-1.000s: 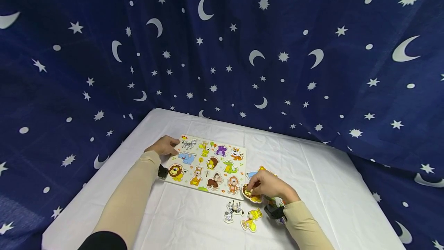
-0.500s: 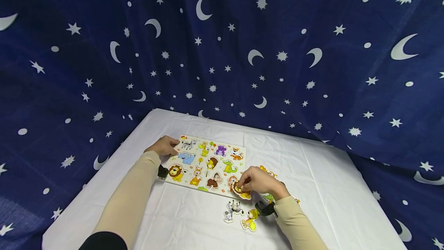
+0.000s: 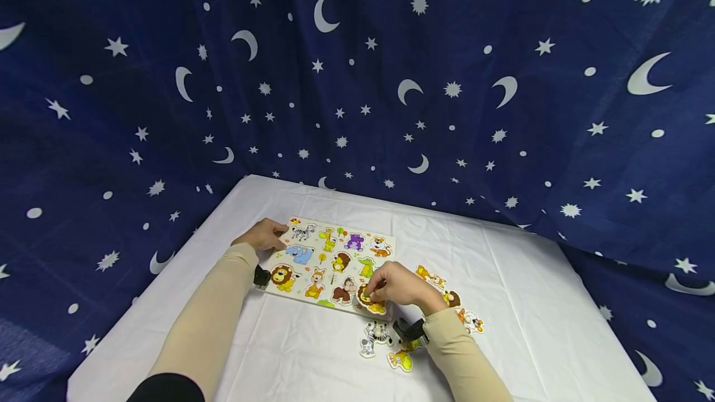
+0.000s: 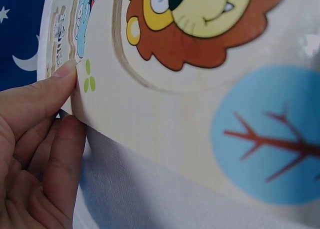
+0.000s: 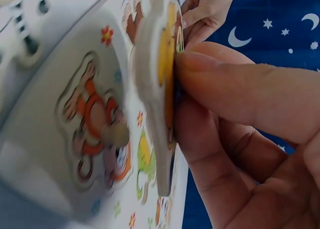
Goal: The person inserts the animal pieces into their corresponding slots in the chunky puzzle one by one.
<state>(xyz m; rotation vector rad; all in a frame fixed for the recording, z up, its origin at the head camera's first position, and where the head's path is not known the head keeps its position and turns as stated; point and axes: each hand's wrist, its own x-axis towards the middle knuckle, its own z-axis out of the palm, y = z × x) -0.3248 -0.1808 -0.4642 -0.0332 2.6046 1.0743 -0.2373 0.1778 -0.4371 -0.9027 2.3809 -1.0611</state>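
My left hand (image 3: 261, 234) grips the left edge of a puzzle board (image 3: 306, 273), thumb on top and fingers under it in the left wrist view. Animal pictures cover the board, among them a lion picture (image 4: 200, 34) in a shallow recess at the near left corner. My right hand (image 3: 396, 284) pinches a lion puzzle piece (image 3: 370, 304) between thumb and fingers. Edge-on in the right wrist view, this lion piece (image 5: 152, 84) is held above the board, near the monkey (image 5: 97, 121), which has a small peg on it. From the head, hand and lion cover the monkey.
On the white tablecloth (image 3: 313, 352), a zebra piece (image 3: 375, 339) and a giraffe piece (image 3: 401, 360) lie in front of the board. Several more animal pieces, including a hedgehog piece (image 3: 451, 298), lie to the right, partly behind the right arm. A blue star-patterned curtain (image 3: 357, 79) surrounds the table.
My right hand has carried the lion piece leftward, from beside the board's right edge to over its near right part. The left hand and the board have stayed in place.
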